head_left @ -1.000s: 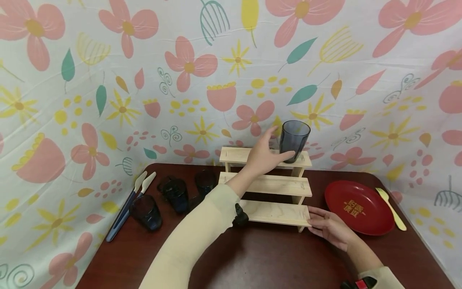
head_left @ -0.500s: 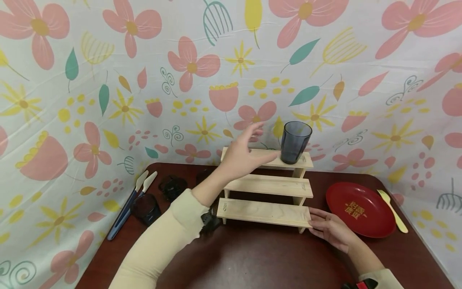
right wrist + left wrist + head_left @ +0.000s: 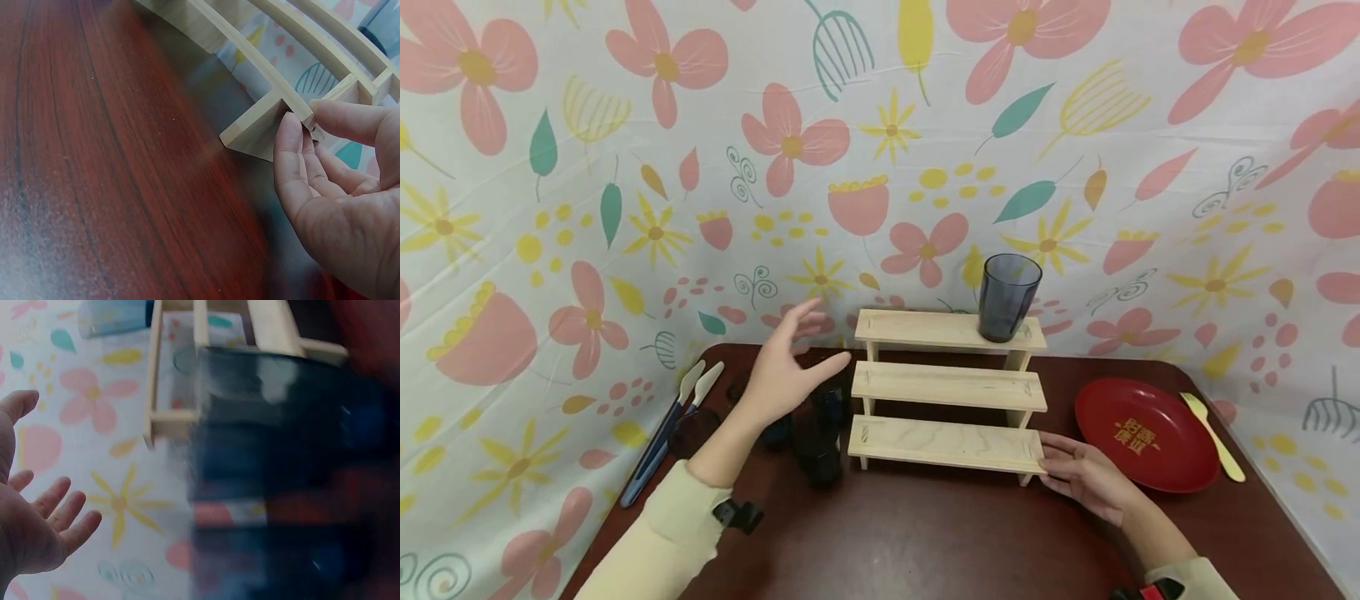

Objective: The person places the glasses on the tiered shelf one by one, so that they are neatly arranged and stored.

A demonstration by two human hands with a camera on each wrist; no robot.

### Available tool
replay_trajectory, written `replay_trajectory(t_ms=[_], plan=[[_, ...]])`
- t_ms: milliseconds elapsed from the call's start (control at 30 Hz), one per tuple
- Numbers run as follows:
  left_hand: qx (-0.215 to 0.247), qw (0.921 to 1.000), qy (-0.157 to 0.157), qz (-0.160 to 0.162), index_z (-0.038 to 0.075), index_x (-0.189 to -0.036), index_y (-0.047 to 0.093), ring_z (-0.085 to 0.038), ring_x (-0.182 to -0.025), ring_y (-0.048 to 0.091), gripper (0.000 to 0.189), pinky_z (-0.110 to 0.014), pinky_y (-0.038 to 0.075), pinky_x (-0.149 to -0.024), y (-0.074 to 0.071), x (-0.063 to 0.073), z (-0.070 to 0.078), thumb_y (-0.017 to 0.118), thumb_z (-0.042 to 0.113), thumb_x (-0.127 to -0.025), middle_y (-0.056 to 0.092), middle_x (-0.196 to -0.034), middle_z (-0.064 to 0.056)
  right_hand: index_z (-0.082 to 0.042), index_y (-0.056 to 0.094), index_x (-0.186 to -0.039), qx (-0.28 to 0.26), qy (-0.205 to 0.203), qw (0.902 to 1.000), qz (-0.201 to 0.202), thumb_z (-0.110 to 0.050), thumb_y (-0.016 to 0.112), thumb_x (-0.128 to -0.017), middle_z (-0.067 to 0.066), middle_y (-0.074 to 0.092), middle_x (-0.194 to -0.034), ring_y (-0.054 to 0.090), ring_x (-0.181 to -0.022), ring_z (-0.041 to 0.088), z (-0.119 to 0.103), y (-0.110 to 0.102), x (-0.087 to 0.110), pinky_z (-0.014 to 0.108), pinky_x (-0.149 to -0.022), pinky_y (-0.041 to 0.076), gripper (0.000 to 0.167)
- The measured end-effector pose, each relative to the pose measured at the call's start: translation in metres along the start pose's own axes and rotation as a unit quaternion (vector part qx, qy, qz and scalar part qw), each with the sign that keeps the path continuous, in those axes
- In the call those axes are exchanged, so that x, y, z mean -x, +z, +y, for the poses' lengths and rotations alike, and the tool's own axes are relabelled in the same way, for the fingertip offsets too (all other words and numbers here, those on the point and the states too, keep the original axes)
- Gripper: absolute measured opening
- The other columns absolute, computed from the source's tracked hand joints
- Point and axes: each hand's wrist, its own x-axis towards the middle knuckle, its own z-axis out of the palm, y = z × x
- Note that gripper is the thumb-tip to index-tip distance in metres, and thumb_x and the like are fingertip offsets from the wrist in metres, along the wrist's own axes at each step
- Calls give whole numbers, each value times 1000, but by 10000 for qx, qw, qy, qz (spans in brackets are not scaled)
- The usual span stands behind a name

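A three-tier wooden display stand (image 3: 947,442) stands on the table. My right hand (image 3: 1086,479) pinches the right end of its lowest shelf; the right wrist view shows thumb and fingers at that wooden corner (image 3: 256,125). One dark translucent glass (image 3: 1009,300) stands upright on the right part of the top shelf, touched by neither hand. Left of the stand, my left hand (image 3: 786,379) is above several more dark glasses (image 3: 820,454), thumb and fingers spread and holding nothing. The hand and forearm partly hide these glasses. Close dark glass (image 3: 269,456) fills much of the left wrist view, blurred.
A red plate (image 3: 1150,437) with gold characters lies right of the stand, with a pale yellow fork (image 3: 1213,437) beside it. Two blue-handled knives (image 3: 662,437) lie along the table's left edge. A flowered cloth (image 3: 880,125) hangs behind the table.
My left hand has moved away from the glass on the top shelf, leftward and down to the dark glasses. That glass stays in place. My right hand keeps its grip on the lowest shelf.
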Motion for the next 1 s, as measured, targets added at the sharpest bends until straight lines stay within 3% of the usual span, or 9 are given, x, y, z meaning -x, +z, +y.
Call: replay_trajectory(t_ms=[200, 333, 433, 567, 667, 800, 1000], plan=[[-572, 9965, -215, 563, 26, -157, 43, -28, -137, 48, 80, -59, 38, -108, -35, 44, -36, 85, 30, -90, 56, -145, -8, 8, 6, -161, -1, -20, 10000, -36, -5, 57, -105, -2, 61, -133, 65, -114, 15, 2, -1, -1, 36, -96, 55, 77], [-1290, 9863, -207, 1006, 19, -153, 49, -34, -134, 49, 79, -62, 39, -104, -51, 70, -57, 89, 28, -85, 56, -144, -12, 8, 6, -161, -58, 4, 10000, -20, -4, 57, -105, -3, 62, -131, 65, -113, 15, 3, -2, -1, 35, -94, 55, 77], [-1578, 9797, -374, 1182, 20, -153, 49, -38, -135, 47, 81, -66, 37, -103, -59, 87, -71, 90, 29, -84, 52, -149, -12, 8, 7, -162, -97, 4, 10000, -21, -4, 57, -105, -5, 63, -130, 66, -113, 14, 2, -2, 0, 34, -94, 56, 76], [-1505, 9759, -904, 1300, 25, -158, 43, -42, -138, 41, 87, -71, 34, -102, -63, 111, -85, 89, 32, -85, 40, -157, -13, 8, 9, -161, -99, -24, 9999, -32, -4, 57, -105, -5, 63, -130, 66, -112, 14, 2, -2, 1, 34, -94, 56, 75], [-1392, 9710, -1190, 1539, 23, -160, 41, -43, -140, 37, 90, -72, 32, -104, -63, 123, -90, 90, 32, -84, 32, -160, -14, 8, 9, -161, -90, -28, 10000, -14, -3, 57, -105, -5, 63, -129, 66, -112, 14, 2, -2, 1, 35, -94, 56, 74], [-1253, 9662, -1302, 1840, 19, -159, 41, -40, -143, 34, 92, -70, 31, -107, -61, 129, -93, 91, 28, -82, 30, -160, -14, 8, 7, -161, -79, -30, 10000, -13, -4, 57, -105, -6, 63, -129, 66, -112, 14, 1, -2, 1, 35, -95, 55, 76], [-932, 9626, -1658, 1928, 18, -164, 28, -38, -141, 37, 103, -66, 33, -106, -58, 140, -105, 91, 27, -83, 36, -156, -18, 8, 9, -161, -104, -11, 9999, -2, -4, 57, -105, -4, 63, -128, 66, -111, 15, 1, -1, 1, 35, -94, 56, 75]])
